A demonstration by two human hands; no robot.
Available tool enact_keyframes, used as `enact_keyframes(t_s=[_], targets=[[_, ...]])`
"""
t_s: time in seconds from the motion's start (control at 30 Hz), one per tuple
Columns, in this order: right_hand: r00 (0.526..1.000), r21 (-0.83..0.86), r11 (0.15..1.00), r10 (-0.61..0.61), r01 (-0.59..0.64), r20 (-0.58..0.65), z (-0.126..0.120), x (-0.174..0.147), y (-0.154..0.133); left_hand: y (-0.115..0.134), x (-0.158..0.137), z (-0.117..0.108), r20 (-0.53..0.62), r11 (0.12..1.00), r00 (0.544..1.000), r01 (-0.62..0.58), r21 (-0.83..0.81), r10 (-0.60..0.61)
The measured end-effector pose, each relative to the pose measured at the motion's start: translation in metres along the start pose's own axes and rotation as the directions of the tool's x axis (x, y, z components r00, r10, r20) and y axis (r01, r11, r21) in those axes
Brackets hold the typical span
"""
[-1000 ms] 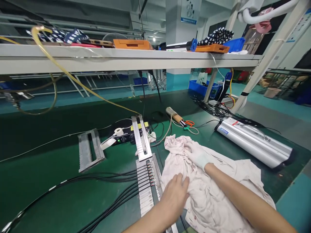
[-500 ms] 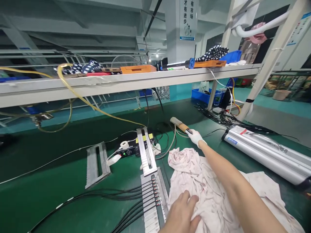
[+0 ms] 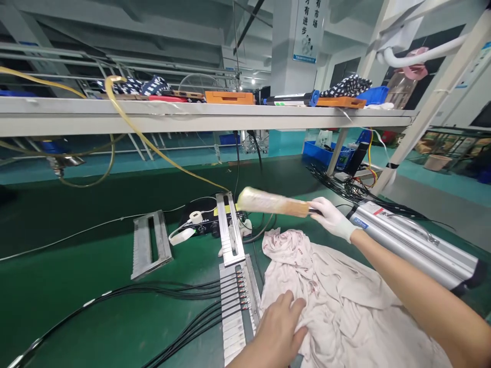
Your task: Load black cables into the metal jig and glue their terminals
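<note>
A broad green tabletop (image 3: 95,329) lies under everything, and a long white shelf (image 3: 192,123) with a pale front edge crosses above it, beyond the crumpled off-white cloth (image 3: 337,291) with small reddish marks. Right of the cloth's far part rests a long silver metal case (image 3: 418,250) with a carrying handle and dark ends. Just left of the cloth lies a narrow toothed metal rack (image 3: 232,337) with a slot along it; thin black cables (image 3: 164,293) run into its teeth from the left. Farther off, left of the cloth's far edge, sits a low black box (image 3: 201,228) with knobs on its front, and well left of the cloth is a grey slotted metal plate (image 3: 141,245). Over the table beyond the cloth is a long tool with a pale, blurred head and a tan section (image 3: 272,203), its head pointing left. The white-gloved right hand (image 3: 330,221), past the cloth's far edge, is closed around the tool's dark handle end. The bare left hand (image 3: 278,327) is at the cloth's left edge, thumb apart from loosely bent fingers, holding nothing visible. Small metallic cable tips (image 3: 242,291) line the rack, left of the cloth.
</note>
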State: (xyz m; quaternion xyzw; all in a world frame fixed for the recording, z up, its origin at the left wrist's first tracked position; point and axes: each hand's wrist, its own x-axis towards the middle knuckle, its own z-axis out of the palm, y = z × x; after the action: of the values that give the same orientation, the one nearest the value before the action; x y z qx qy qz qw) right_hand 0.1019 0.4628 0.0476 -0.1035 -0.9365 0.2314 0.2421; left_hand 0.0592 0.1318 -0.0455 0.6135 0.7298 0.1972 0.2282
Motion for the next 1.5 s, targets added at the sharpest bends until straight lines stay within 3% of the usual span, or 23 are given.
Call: enact_keyframes(t_s=[0.13,0.27,0.4,0.5,0.63,0.77,0.87,1.0,1.1,1.2,1.27,1.33,1.43,1.5], targets=[[0.994,-0.008,0.997,-0.074,0.075,0.08,0.044,0.024,-0.01,0.0,0.0,0.0,0.001,1.0,1.0,0.011,0.018,-0.011],[0.999,-0.039,0.999,0.029,-0.028,0.029,0.097,0.018,-0.007,-0.002,0.002,0.003,0.01,0.999,1.0,0.013,0.037,-0.014],[0.987,-0.107,0.981,0.158,-0.161,-0.038,0.121,0.006,0.003,-0.004,0.002,0.004,0.02,0.999,1.0,-0.001,0.032,0.0],[0.971,-0.171,0.957,0.238,-0.236,-0.005,0.116,0.014,0.012,-0.005,0.002,0.005,0.019,1.0,1.0,-0.007,0.022,0.006],[0.931,-0.258,0.9,0.365,-0.352,0.003,0.089,0.043,0.029,-0.006,0.001,0.006,0.017,1.0,1.0,-0.004,0.014,0.003],[0.818,-0.362,0.753,0.574,-0.549,-0.047,0.067,0.061,0.05,-0.007,0.002,0.008,-0.003,1.0,1.0,-0.007,0.013,0.007],[0.766,-0.425,0.684,0.642,-0.593,-0.034,0.065,0.067,0.058,-0.007,0.004,0.01,-0.003,1.0,1.0,-0.006,0.026,0.006],[0.739,-0.444,0.654,0.673,-0.612,-0.028,0.059,0.076,0.055,-0.007,0.005,0.011,-0.016,0.999,1.0,-0.009,0.048,0.01],[0.742,-0.389,0.668,0.668,-0.635,-0.064,0.043,0.077,0.042,-0.006,0.004,0.009,-0.025,0.998,1.0,-0.012,0.057,0.014],[0.82,-0.299,0.769,0.565,-0.565,-0.095,0.03,0.064,0.013,-0.002,0.001,0.003,-0.021,0.998,1.0,-0.02,0.059,0.022],[0.892,-0.24,0.864,0.452,-0.443,-0.019,0.03,0.047,-0.016,0.0,-0.001,-0.002,-0.015,0.998,0.999,-0.027,0.057,0.028],[0.925,-0.196,0.925,0.355,-0.326,0.134,0.04,0.028,-0.048,0.003,-0.002,-0.007,-0.005,0.998,0.999,-0.033,0.054,0.034],[0.924,-0.209,0.954,0.268,-0.215,0.271,0.063,0.01,-0.089,0.005,-0.002,-0.011,-0.003,0.998,0.999,-0.034,0.058,0.034],[0.91,-0.263,0.943,0.282,-0.205,0.304,0.079,0.009,-0.105,0.005,-0.002,-0.011,-0.008,0.997,0.999,-0.035,0.068,0.035]])
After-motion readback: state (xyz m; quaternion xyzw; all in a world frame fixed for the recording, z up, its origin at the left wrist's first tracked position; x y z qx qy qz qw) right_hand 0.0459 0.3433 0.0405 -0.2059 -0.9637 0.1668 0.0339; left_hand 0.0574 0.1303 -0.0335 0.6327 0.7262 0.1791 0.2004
